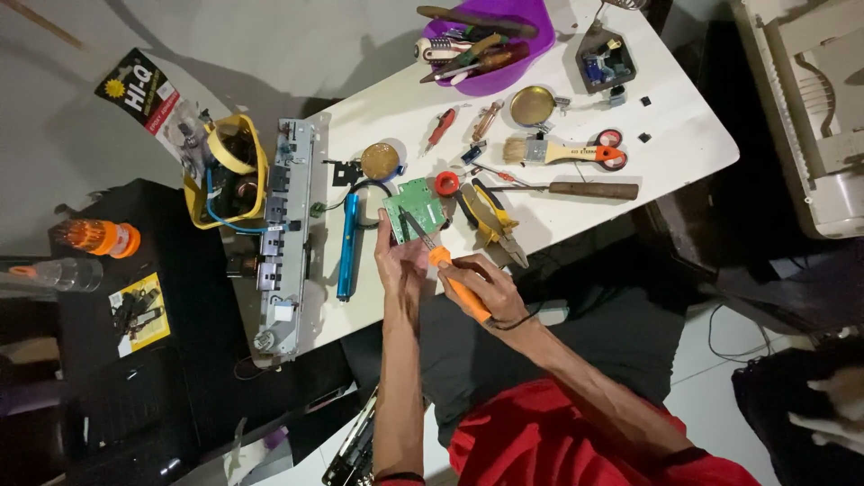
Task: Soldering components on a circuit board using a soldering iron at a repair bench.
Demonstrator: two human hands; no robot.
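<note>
Left arm: bare, reached straight up from the lower edge of the view, forearm nearly vertical.
Left hand [396, 256]: raised, palm turned inward, fingers and thumb closed in a pinching grip at its upper end.
Right arm: bare below a red sleeve, angled in from the lower right, wrist bent.
Right hand [486, 288]: curled in a closed, pen-like grip, just beside the left.

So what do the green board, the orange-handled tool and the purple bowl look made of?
The small green circuit board in the left hand looks like laminate, matte, with pale solder points. The orange-handled soldering iron in the right hand: smooth plastic grip, dark metal shaft. The purple bowl: probably plastic, uniformly glossy.
</note>
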